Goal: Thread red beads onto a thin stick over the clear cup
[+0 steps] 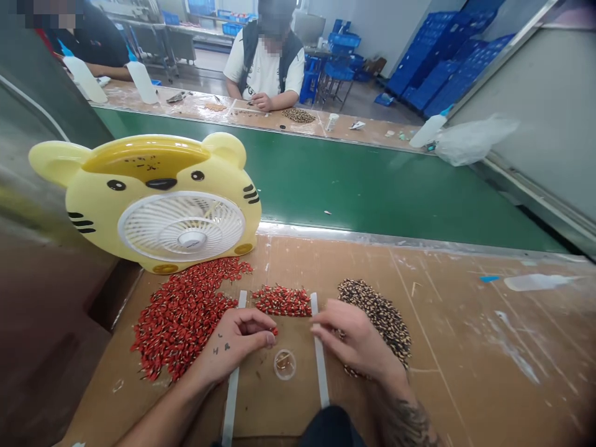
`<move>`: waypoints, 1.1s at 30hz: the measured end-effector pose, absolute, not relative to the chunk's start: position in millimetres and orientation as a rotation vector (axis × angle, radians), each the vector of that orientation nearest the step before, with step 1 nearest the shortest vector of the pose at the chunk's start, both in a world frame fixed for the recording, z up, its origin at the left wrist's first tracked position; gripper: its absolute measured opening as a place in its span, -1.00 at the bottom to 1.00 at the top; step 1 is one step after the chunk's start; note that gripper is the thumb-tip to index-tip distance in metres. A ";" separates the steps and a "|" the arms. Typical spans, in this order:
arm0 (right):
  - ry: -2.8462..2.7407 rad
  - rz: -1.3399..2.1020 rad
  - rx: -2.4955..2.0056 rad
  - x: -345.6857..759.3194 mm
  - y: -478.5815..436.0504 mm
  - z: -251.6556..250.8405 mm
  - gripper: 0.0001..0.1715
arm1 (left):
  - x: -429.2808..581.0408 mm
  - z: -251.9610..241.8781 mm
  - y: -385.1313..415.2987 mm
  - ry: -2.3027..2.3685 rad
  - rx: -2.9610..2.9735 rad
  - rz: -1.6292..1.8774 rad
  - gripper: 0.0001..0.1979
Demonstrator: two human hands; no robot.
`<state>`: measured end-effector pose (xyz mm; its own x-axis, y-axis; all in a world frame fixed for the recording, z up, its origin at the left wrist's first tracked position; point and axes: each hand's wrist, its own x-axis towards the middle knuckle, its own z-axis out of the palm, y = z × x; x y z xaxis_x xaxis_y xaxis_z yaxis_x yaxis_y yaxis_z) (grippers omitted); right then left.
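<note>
A red piece (274, 331) sits pinched by the left hand (235, 344).

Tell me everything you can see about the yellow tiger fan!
The tiger fan looks like plastic: a round yellow tiger face with two ears, black eyes, a black nose and black side stripes. A round white grille with a center knob fills its lower middle. It stands upright on the brown table, just behind a pile of red pieces.
</note>
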<state>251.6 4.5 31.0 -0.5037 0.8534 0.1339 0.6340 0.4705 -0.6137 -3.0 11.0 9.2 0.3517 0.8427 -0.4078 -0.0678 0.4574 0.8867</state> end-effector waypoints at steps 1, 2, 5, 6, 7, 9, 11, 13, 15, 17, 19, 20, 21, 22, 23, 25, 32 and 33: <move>-2.234 0.641 -1.329 260.8 4.9 33.7 -0.80 | -3.6 8.8 10.9 1.041 0.913 0.712 -0.87; -2.196 0.601 -1.408 269.7 4.7 36.0 -0.80 | -4.3 8.8 10.7 1.039 0.911 0.717 -0.87; -2.229 0.551 -1.547 289.0 0.0 37.5 -0.85 | -5.4 10.1 9.1 1.031 0.907 0.732 -0.87; -2.263 0.534 -1.562 292.1 -2.5 36.0 -0.86 | -5.5 10.7 8.3 1.023 0.906 0.736 -0.87; -2.298 0.517 -1.571 293.6 -5.2 33.6 -0.86 | -5.5 11.1 7.7 1.014 0.905 0.741 -0.87; -2.352 0.473 -1.585 292.1 -9.6 27.8 -0.87 | -5.3 11.0 6.8 0.987 0.901 0.750 -0.88; -2.387 0.421 -1.610 286.9 -11.7 22.2 -0.88 | -4.9 9.4 6.8 0.957 0.896 0.764 -0.88; -2.425 0.381 -1.619 280.8 -10.9 17.7 -0.86 | -4.7 6.6 7.6 0.929 0.895 0.779 -0.88; -2.479 0.366 -1.602 275.9 -8.5 14.2 -0.80 | -4.6 3.3 8.9 0.914 0.896 0.794 -0.88; -2.524 0.360 -1.594 273.5 -6.0 12.3 -0.73 | -4.7 0.4 10.0 0.914 0.893 0.806 -0.87; -2.524 0.378 -1.595 273.2 -5.0 13.0 -0.70 | -4.7 -1.4 10.5 0.912 0.884 0.821 -0.86; -2.494 0.413 -1.587 273.2 -5.3 14.5 -0.71 | -4.7 -1.9 10.5 0.907 0.879 0.832 -0.85; -2.443 0.467 -1.569 272.9 -6.2 16.8 -0.71 | -4.7 -2.0 10.4 0.902 0.875 0.843 -0.85; -2.374 0.539 -1.541 271.9 -7.5 19.6 -0.72 | -4.6 -1.7 10.3 0.898 0.874 0.851 -0.85; -2.293 0.618 -1.504 269.8 -9.2 22.6 -0.71 | -4.4 -1.1 10.0 0.897 0.877 0.859 -0.84; -2.146 0.764 -1.420 261.2 -13.2 28.0 -0.68 | -3.7 0.6 9.2 0.906 0.891 0.874 -0.83; -1.688 1.012 -1.245 204.5 -19.9 22.0 -0.85 | -0.4 2.8 5.5 0.939 0.935 0.931 -0.82; -1.623 1.006 -1.235 197.8 -19.8 19.5 -0.88 | -0.2 2.7 5.2 0.944 0.944 0.947 -0.83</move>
